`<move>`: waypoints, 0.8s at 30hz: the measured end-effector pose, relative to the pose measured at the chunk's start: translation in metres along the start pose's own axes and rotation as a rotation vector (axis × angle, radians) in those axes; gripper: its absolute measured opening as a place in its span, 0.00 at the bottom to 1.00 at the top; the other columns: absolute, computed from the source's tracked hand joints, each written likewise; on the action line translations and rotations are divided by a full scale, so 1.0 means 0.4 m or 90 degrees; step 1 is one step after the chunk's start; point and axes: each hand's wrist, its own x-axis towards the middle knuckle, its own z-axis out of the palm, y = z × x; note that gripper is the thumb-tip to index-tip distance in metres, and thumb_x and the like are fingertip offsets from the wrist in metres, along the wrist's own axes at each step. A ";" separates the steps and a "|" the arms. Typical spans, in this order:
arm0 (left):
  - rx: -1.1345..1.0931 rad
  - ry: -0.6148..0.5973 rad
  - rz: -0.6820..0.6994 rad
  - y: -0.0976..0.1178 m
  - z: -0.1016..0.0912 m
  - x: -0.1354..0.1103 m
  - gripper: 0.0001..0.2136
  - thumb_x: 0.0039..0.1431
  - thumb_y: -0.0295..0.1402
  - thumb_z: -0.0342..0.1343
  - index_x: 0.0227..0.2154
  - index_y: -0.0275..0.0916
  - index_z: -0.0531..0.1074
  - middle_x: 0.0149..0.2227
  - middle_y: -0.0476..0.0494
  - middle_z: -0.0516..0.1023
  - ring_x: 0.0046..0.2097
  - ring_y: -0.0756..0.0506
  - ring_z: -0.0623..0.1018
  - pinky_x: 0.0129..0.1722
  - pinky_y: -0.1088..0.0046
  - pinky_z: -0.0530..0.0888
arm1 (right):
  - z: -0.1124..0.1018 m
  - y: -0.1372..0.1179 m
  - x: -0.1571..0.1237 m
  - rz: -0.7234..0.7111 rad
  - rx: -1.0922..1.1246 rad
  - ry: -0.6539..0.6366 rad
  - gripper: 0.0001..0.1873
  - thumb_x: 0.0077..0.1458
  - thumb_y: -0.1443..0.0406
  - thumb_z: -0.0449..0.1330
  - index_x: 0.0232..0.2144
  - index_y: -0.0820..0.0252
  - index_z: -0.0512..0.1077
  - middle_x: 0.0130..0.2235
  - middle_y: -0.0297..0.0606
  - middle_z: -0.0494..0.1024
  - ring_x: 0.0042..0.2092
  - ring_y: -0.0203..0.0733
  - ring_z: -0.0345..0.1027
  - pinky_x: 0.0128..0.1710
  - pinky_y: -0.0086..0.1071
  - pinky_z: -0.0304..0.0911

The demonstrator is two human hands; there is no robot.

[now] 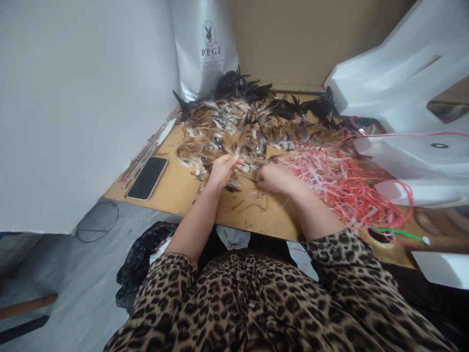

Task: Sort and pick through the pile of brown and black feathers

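Note:
My left hand point(223, 170) is closed in a pinch on a small fan of brown feathers point(235, 141), their tips pointing away from me. Close to its right, my right hand point(271, 178) is curled with the knuckles up; whatever its fingertips hold, if anything, is hidden. Beyond both hands spreads a large heap of brown, white and black feathers point(220, 115) on the wooden table point(176, 188). Loose feather bits lie on the tabletop just below the hands. A tangle of red and pink strips point(340, 181) lies beside my right forearm.
At the left edge lies a phone point(148, 178), with thin sticks behind it. A silver bag point(205, 54) stands at the back against the wall. White sewing-machine-like equipment point(399, 73) occupies the right side. A black plastic bag point(142, 259) sits below the table's left front.

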 end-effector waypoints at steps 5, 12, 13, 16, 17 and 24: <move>0.011 0.003 -0.008 0.003 0.003 -0.003 0.08 0.48 0.33 0.60 0.26 0.32 0.71 0.27 0.46 0.77 0.22 0.58 0.71 0.20 0.85 0.64 | 0.028 -0.025 0.014 0.012 -0.060 0.027 0.10 0.46 0.69 0.55 0.28 0.64 0.76 0.32 0.54 0.77 0.34 0.49 0.71 0.35 0.36 0.59; -0.025 0.003 -0.014 0.007 0.002 -0.002 0.07 0.49 0.32 0.59 0.26 0.32 0.71 0.28 0.45 0.78 0.23 0.58 0.72 0.20 0.86 0.65 | 0.032 0.059 0.040 0.032 0.304 0.055 0.05 0.40 0.65 0.59 0.19 0.61 0.74 0.22 0.38 0.75 0.25 0.37 0.65 0.28 0.30 0.57; -0.035 0.003 -0.021 0.007 0.002 -0.002 0.06 0.49 0.31 0.59 0.26 0.32 0.71 0.28 0.45 0.78 0.23 0.58 0.72 0.20 0.86 0.65 | 0.033 0.073 0.044 0.042 0.438 0.063 0.07 0.40 0.63 0.60 0.21 0.62 0.74 0.22 0.35 0.73 0.23 0.34 0.63 0.26 0.29 0.57; -0.060 -0.017 -0.062 0.006 0.005 -0.004 0.05 0.51 0.30 0.58 0.26 0.32 0.71 0.28 0.44 0.78 0.23 0.58 0.73 0.20 0.87 0.65 | 0.038 0.092 0.056 0.100 0.780 0.122 0.11 0.39 0.59 0.62 0.24 0.62 0.73 0.16 0.29 0.66 0.18 0.28 0.52 0.19 0.26 0.49; -0.068 -0.030 -0.080 0.005 0.006 -0.005 0.05 0.51 0.29 0.57 0.27 0.32 0.71 0.29 0.44 0.78 0.23 0.58 0.73 0.20 0.87 0.65 | 0.041 0.090 0.060 0.111 0.872 0.143 0.12 0.37 0.59 0.63 0.24 0.62 0.72 0.15 0.27 0.63 0.17 0.27 0.50 0.18 0.25 0.47; -0.076 -0.099 -0.174 -0.005 0.016 -0.012 0.03 0.53 0.25 0.55 0.30 0.30 0.71 0.34 0.39 0.79 0.25 0.57 0.75 0.21 0.87 0.66 | 0.076 0.025 0.090 0.120 1.120 0.228 0.14 0.32 0.60 0.68 0.22 0.61 0.70 0.17 0.27 0.65 0.20 0.27 0.53 0.20 0.24 0.49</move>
